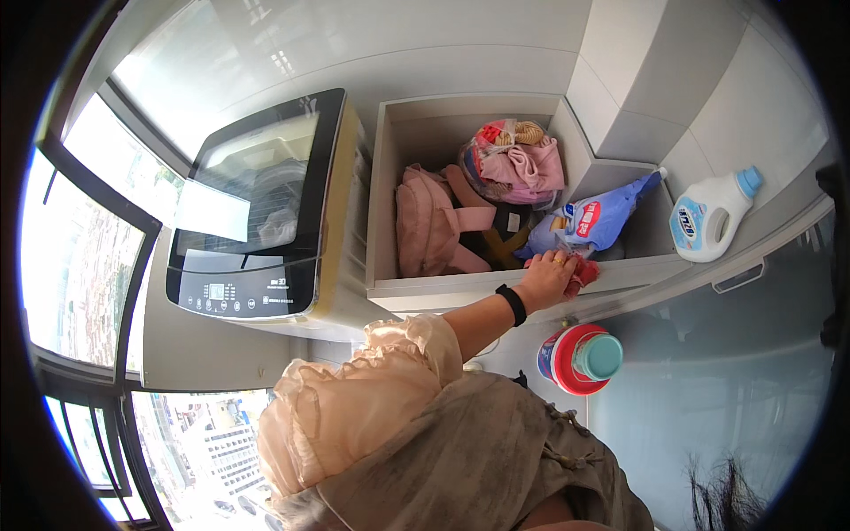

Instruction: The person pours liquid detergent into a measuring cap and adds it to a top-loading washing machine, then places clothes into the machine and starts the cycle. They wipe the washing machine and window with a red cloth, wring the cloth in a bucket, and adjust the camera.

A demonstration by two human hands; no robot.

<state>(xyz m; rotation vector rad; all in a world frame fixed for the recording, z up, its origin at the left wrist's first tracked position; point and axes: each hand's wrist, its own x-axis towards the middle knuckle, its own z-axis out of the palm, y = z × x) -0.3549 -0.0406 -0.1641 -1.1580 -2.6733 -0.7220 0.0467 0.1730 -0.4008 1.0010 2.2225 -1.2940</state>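
My left hand (548, 282), with a ring and a black wristband, grips a crumpled red cloth (583, 273). It rests on the front rim of a light open-topped cabinet bin (451, 285). Just beyond my fingers a blue-purple detergent bag (594, 216) leans inside the bin. A pink backpack (425, 222) fills the bin's left part. Behind, a clear plastic bag of folded pink clothes (521, 162) sits against the back. My right hand is out of view.
Left of the bin stands a top-loading washing machine (259, 206), its glass lid down. A white detergent bottle (707, 212) with a blue cap is on the right ledge. Below, a red bucket (564, 378) bears a teal basin (601, 356), near a frosted glass door (717, 345).
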